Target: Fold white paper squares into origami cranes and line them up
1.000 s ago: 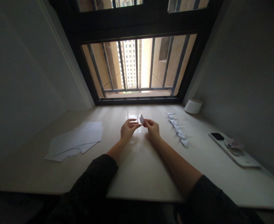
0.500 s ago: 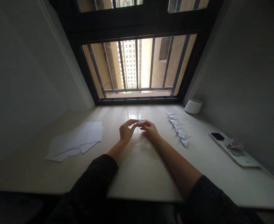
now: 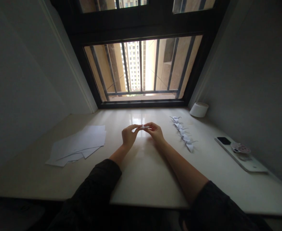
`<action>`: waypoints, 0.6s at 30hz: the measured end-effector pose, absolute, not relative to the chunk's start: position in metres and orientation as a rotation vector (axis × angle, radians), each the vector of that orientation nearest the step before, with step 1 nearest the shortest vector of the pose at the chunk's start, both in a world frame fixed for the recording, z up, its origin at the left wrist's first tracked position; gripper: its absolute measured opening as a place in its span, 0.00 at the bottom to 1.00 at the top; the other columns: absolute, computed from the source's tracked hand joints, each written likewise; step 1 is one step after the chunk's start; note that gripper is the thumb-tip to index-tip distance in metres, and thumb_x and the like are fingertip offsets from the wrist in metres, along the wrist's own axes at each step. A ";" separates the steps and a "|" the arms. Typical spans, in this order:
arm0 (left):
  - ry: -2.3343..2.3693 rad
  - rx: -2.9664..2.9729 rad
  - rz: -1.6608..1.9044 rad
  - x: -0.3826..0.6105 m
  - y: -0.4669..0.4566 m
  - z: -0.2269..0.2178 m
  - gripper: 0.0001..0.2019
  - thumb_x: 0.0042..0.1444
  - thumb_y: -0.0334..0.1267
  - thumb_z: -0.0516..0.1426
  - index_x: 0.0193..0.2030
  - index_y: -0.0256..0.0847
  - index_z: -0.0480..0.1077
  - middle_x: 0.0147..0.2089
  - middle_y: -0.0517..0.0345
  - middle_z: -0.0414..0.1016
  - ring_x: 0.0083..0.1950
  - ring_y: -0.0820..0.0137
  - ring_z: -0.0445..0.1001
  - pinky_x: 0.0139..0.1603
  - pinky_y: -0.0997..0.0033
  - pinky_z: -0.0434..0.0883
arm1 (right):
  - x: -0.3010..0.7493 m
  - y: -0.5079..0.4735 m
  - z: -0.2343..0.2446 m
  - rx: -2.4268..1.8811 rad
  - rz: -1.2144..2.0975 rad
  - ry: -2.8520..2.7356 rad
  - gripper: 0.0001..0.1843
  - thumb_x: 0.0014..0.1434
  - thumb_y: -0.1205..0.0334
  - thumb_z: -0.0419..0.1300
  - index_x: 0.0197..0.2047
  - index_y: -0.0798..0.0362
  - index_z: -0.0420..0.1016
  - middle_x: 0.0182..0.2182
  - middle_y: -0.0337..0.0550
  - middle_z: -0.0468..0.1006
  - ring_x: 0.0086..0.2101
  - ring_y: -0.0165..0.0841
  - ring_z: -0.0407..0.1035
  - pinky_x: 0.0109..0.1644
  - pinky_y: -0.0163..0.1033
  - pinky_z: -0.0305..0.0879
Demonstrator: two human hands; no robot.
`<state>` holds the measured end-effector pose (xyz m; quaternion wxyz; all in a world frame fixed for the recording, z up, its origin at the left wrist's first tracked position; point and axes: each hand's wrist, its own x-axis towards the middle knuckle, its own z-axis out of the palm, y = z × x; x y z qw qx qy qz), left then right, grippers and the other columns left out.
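Both hands meet above the middle of the pale tabletop (image 3: pixel 145 173). My left hand (image 3: pixel 128 135) and my right hand (image 3: pixel 155 132) each pinch one end of a small folded white paper piece (image 3: pixel 145 126), which lies flat and edge-on between the fingertips. To the right of my right hand runs a row of several folded white paper cranes (image 3: pixel 183 133) on the table. A loose stack of white paper sheets (image 3: pixel 77 144) lies to the left of my left hand.
A white round container (image 3: pixel 199 109) stands at the back right by the wall. A white phone (image 3: pixel 242 154) with a round sticker lies at the right edge. A barred window (image 3: pixel 141 69) rises behind the table, walls close on both sides.
The folded paper stood upright in my right fingers a second ago. It is now turned flat, and my left fingers have closed on its other end.
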<state>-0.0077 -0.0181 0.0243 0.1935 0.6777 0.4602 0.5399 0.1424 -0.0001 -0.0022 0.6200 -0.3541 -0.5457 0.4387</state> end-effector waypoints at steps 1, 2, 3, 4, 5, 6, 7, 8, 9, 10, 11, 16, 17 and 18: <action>1.283 1.884 1.515 -0.008 -0.018 0.024 0.08 0.48 0.45 0.62 0.36 0.51 0.78 0.39 0.59 0.79 0.42 0.62 0.76 0.45 0.64 0.69 | 0.143 0.000 -0.003 -0.807 1.011 -1.258 0.15 0.42 0.52 0.68 0.31 0.51 0.75 0.31 0.42 0.79 0.35 0.36 0.73 0.41 0.41 0.69; 1.268 1.863 1.518 -0.007 -0.018 0.024 0.08 0.48 0.46 0.62 0.36 0.51 0.78 0.39 0.59 0.79 0.41 0.62 0.76 0.44 0.65 0.69 | 0.143 0.000 -0.003 -0.798 1.014 -1.256 0.14 0.42 0.52 0.68 0.31 0.51 0.76 0.31 0.42 0.79 0.35 0.36 0.73 0.41 0.41 0.69; 1.251 1.841 1.522 -0.007 -0.018 0.024 0.08 0.48 0.46 0.61 0.36 0.50 0.78 0.39 0.59 0.79 0.41 0.63 0.76 0.44 0.65 0.69 | 0.144 0.001 -0.004 -0.790 1.015 -1.251 0.14 0.42 0.53 0.68 0.30 0.51 0.76 0.31 0.42 0.79 0.35 0.36 0.73 0.41 0.41 0.69; 1.233 1.825 1.525 -0.007 -0.018 0.023 0.08 0.48 0.46 0.62 0.35 0.49 0.78 0.38 0.58 0.79 0.41 0.63 0.76 0.44 0.66 0.69 | 0.144 0.001 -0.004 -0.787 1.014 -1.246 0.13 0.41 0.53 0.69 0.30 0.51 0.77 0.31 0.42 0.79 0.34 0.36 0.73 0.41 0.41 0.69; 1.217 1.813 1.528 -0.007 -0.018 0.023 0.08 0.48 0.46 0.62 0.35 0.49 0.78 0.38 0.58 0.79 0.40 0.63 0.76 0.44 0.66 0.69 | 0.144 0.001 -0.004 -0.790 1.013 -1.241 0.13 0.41 0.53 0.69 0.30 0.51 0.77 0.31 0.42 0.80 0.34 0.36 0.73 0.41 0.42 0.69; 1.207 1.805 1.531 -0.006 -0.018 0.023 0.08 0.48 0.46 0.62 0.34 0.48 0.78 0.37 0.58 0.79 0.40 0.63 0.76 0.43 0.66 0.70 | 0.145 0.001 -0.004 -0.799 1.011 -1.234 0.14 0.40 0.53 0.69 0.29 0.51 0.78 0.30 0.42 0.80 0.34 0.36 0.73 0.41 0.42 0.69; 1.202 1.797 1.533 -0.006 -0.017 0.023 0.09 0.47 0.46 0.62 0.34 0.47 0.78 0.37 0.57 0.79 0.39 0.64 0.76 0.43 0.66 0.70 | 0.145 0.001 -0.004 -0.814 1.011 -1.228 0.14 0.39 0.52 0.69 0.29 0.51 0.78 0.30 0.42 0.80 0.33 0.36 0.74 0.41 0.42 0.69; 1.197 1.790 1.533 -0.006 -0.017 0.023 0.09 0.47 0.46 0.62 0.34 0.47 0.78 0.37 0.57 0.79 0.39 0.64 0.76 0.43 0.66 0.70 | 0.145 0.002 -0.005 -0.833 1.012 -1.220 0.15 0.38 0.52 0.70 0.28 0.51 0.78 0.29 0.42 0.80 0.33 0.37 0.74 0.41 0.42 0.69; 1.191 1.784 1.533 -0.006 -0.018 0.023 0.09 0.47 0.45 0.62 0.34 0.47 0.78 0.37 0.57 0.79 0.39 0.64 0.76 0.43 0.66 0.70 | 0.146 0.002 -0.005 -0.856 1.013 -1.210 0.16 0.37 0.51 0.70 0.28 0.51 0.78 0.28 0.43 0.80 0.32 0.37 0.74 0.40 0.43 0.70; 1.185 1.777 1.533 -0.006 -0.018 0.023 0.09 0.47 0.45 0.63 0.34 0.47 0.78 0.37 0.57 0.79 0.39 0.64 0.76 0.44 0.65 0.70 | 0.146 0.002 -0.005 -0.878 1.013 -1.200 0.16 0.36 0.50 0.70 0.28 0.52 0.78 0.28 0.43 0.80 0.32 0.37 0.74 0.40 0.43 0.70; 1.179 1.771 1.535 -0.006 -0.018 0.023 0.09 0.46 0.45 0.63 0.34 0.47 0.78 0.37 0.57 0.79 0.40 0.64 0.76 0.44 0.65 0.70 | 0.147 0.003 -0.005 -0.895 1.011 -1.193 0.17 0.35 0.50 0.71 0.27 0.52 0.78 0.27 0.43 0.80 0.31 0.37 0.74 0.39 0.43 0.70; 1.168 1.758 1.547 -0.005 -0.020 0.025 0.08 0.46 0.44 0.63 0.33 0.47 0.78 0.37 0.56 0.79 0.41 0.63 0.76 0.46 0.64 0.69 | 0.149 0.004 -0.007 -0.919 1.001 -1.160 0.17 0.33 0.50 0.71 0.25 0.52 0.78 0.25 0.42 0.79 0.29 0.36 0.73 0.37 0.42 0.70; 1.167 1.753 1.547 -0.005 -0.021 0.025 0.08 0.46 0.44 0.63 0.33 0.47 0.78 0.37 0.56 0.79 0.41 0.63 0.76 0.46 0.64 0.69 | 0.149 0.003 -0.006 -0.932 1.003 -1.156 0.17 0.33 0.50 0.71 0.25 0.52 0.78 0.25 0.42 0.79 0.28 0.36 0.73 0.37 0.42 0.70; 1.166 1.746 1.548 -0.005 -0.021 0.026 0.08 0.45 0.44 0.64 0.33 0.47 0.78 0.37 0.56 0.79 0.41 0.62 0.76 0.46 0.64 0.69 | 0.149 0.003 -0.006 -0.947 1.004 -1.155 0.18 0.33 0.50 0.71 0.25 0.52 0.78 0.24 0.42 0.79 0.28 0.36 0.73 0.36 0.42 0.70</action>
